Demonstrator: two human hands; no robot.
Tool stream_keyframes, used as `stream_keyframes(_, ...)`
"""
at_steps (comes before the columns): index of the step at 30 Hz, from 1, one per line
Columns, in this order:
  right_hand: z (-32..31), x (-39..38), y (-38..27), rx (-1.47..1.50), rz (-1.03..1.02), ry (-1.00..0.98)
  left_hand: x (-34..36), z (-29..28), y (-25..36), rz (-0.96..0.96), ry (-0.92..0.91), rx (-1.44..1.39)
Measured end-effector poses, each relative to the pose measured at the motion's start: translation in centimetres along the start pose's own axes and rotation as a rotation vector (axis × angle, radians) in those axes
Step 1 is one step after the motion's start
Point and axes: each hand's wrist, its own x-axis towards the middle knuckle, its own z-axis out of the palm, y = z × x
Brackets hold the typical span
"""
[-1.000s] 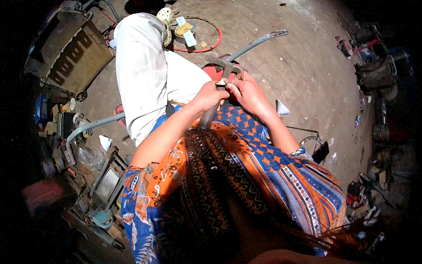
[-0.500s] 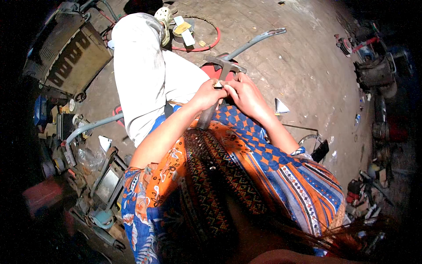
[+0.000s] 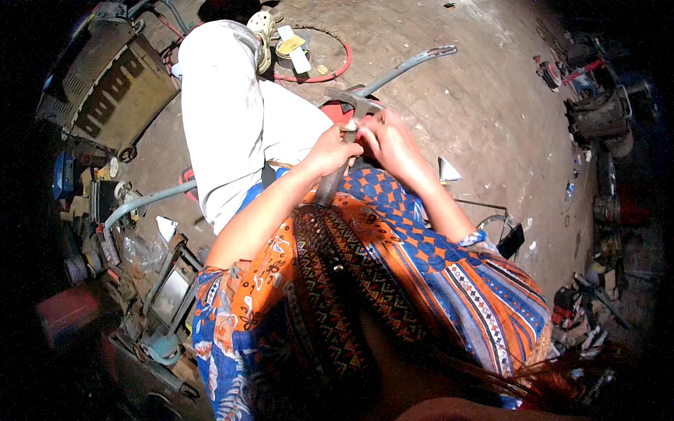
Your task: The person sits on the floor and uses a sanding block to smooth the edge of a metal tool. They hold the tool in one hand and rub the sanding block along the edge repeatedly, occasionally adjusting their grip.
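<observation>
A hammer [image 3: 328, 188] with a dark handle and a grey metal head lies slanting across my lap. Over its handle is my left hand [image 3: 333, 150], fingers closed, with a small pale piece [image 3: 349, 126] at its thumb and fingertips. Just right of it, my right hand [image 3: 393, 146] has its fingers bent together close to the hammer's head. What those fingers pinch, if anything, is too small and blurred to tell.
White trousers [image 3: 221, 105] cover my bent leg. Grey bent tubes [image 3: 407, 70] stick out on both sides of me. A red hose [image 3: 345, 63] curls around a round tin ahead. Metal parts and tools [image 3: 168, 288] crowd the left, and more clutter lies along the right.
The fingers of my right hand have moved slightly away from my left fingertips, and its wrist has shifted a little. My left hand and the hammer stay almost where they were.
</observation>
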Motion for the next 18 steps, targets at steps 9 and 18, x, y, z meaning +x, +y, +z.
stream_keyframes(9,-0.6,-0.5,-1.0,0.058,0.01,-0.083,0.5,-0.3,-0.4,0.054,-0.076,0.001)
stream_keyframes(18,1.8,3.5,2.1,-0.203,0.066,0.157,0.5,0.2,-0.7,-0.043,0.018,-0.019)
